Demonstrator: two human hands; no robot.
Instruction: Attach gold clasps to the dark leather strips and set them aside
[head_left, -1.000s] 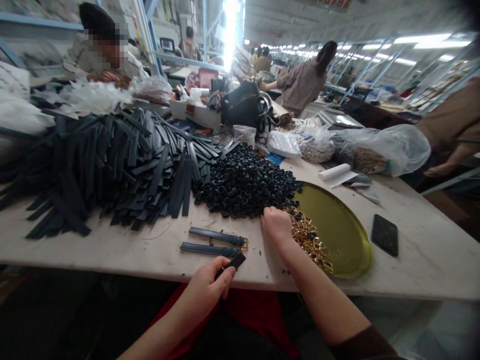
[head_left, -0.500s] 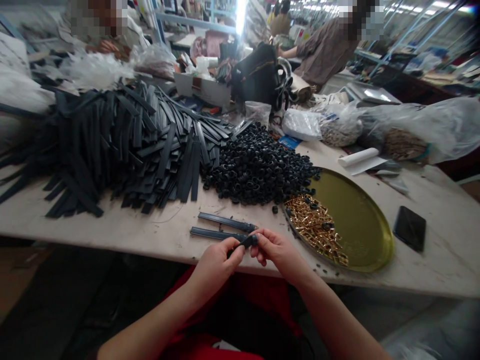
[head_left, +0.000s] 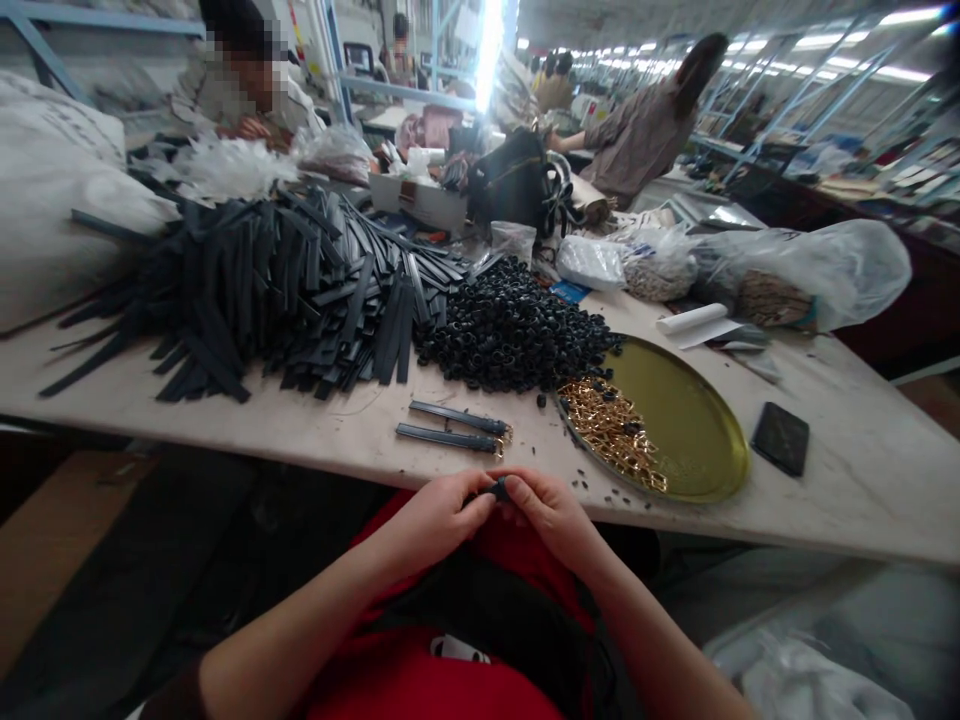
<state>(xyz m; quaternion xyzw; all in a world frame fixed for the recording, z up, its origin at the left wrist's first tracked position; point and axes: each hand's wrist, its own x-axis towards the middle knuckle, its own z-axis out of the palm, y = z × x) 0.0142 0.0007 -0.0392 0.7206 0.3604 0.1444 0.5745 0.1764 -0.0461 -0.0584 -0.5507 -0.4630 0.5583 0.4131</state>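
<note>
Just in front of the table edge, my left hand [head_left: 454, 512] and my right hand [head_left: 541, 508] meet with their fingers closed on a dark strap [head_left: 498, 489]. Only a short piece of that strap shows; the rest is hidden by the fingers. Beyond them on the table lie two more dark straps, a farther one [head_left: 454, 416] and a nearer one [head_left: 442, 437], side by side, with gold buckles at their right ends. Past these is a heap of small black loops [head_left: 517, 335].
A large pile of dark straps [head_left: 300, 290] covers the left of the table [head_left: 322, 430]. The round gold tray [head_left: 697, 430] carries gold buckles [head_left: 611, 430]. Right of it lies a phone [head_left: 781, 438]. Plastic bags [head_left: 847, 260] stand behind. Two people are across the table.
My view has tilted upward. Both hands have drawn back from over the table edge towards my body, keeping the strap between them. The two straps on the table now show their buckle ends uncovered.
</note>
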